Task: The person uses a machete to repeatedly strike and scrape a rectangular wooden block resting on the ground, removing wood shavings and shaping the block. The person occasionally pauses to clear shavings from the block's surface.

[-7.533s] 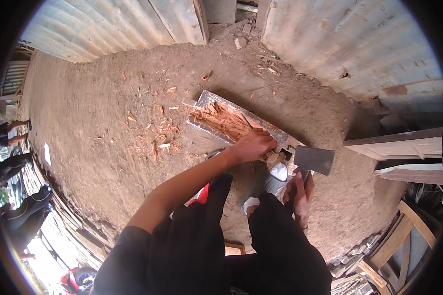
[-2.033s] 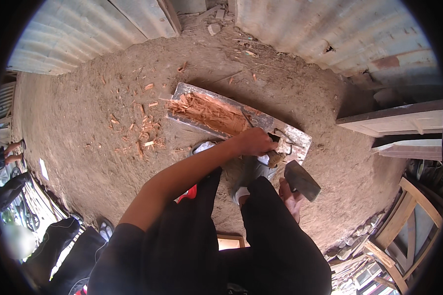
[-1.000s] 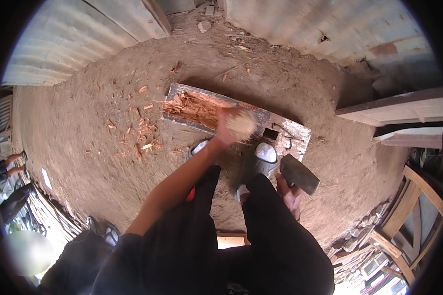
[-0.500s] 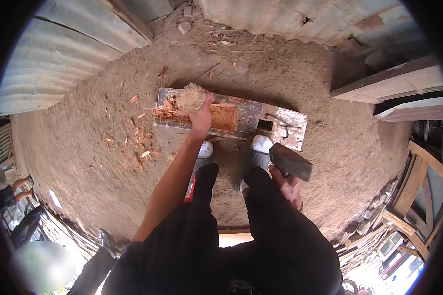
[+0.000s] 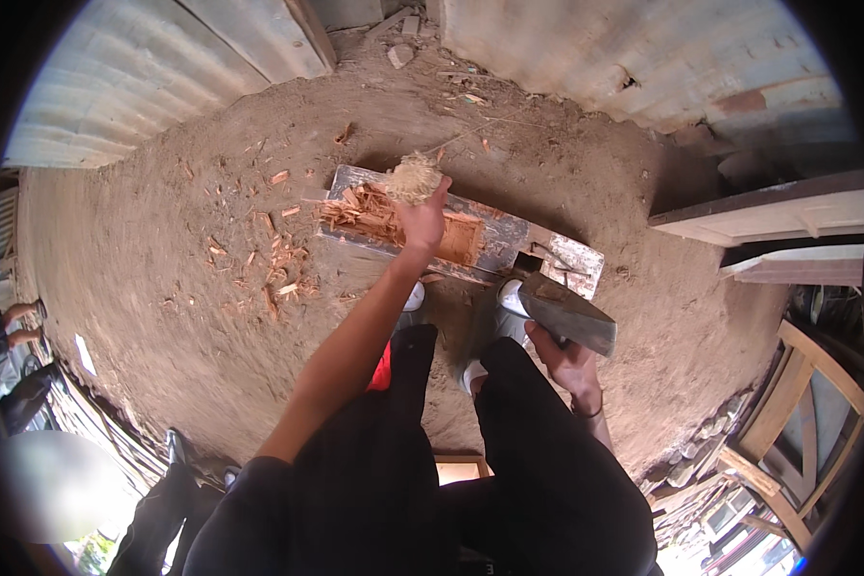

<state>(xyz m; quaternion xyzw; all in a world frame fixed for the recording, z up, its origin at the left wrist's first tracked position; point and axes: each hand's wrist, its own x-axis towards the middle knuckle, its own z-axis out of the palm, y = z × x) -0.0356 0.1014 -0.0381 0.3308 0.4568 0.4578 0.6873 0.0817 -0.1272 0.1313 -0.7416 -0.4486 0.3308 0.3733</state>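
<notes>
A dark-painted wooden plank [image 5: 509,231] lies on the dirt with a rough, chip-filled recess in its left half. Over this recess, my left hand [image 5: 424,223] is closed round a chisel [image 5: 414,180] whose wooden top is frayed and splayed. Its blade is hidden below. My right hand [image 5: 570,367] grips a dark, blocky mallet [image 5: 568,315], held in front of my right knee, near the plank's right end. The mallet's handle is mostly out of sight. By the plank's right part are a square dark hole [image 5: 527,263] and a bent metal handle [image 5: 562,261].
Reddish wood chips [image 5: 276,278] are scattered left of the plank. Corrugated metal sheets [image 5: 634,58] stand at the back. Wooden panels [image 5: 768,216] and a wooden frame [image 5: 778,413] are at the right. Another person's legs [image 5: 158,518] show at the lower left.
The view has swung, so the plank sits more tilted and further right in the picture. My left hand keeps the chisel over the recess; the mallet stays in my right hand.
</notes>
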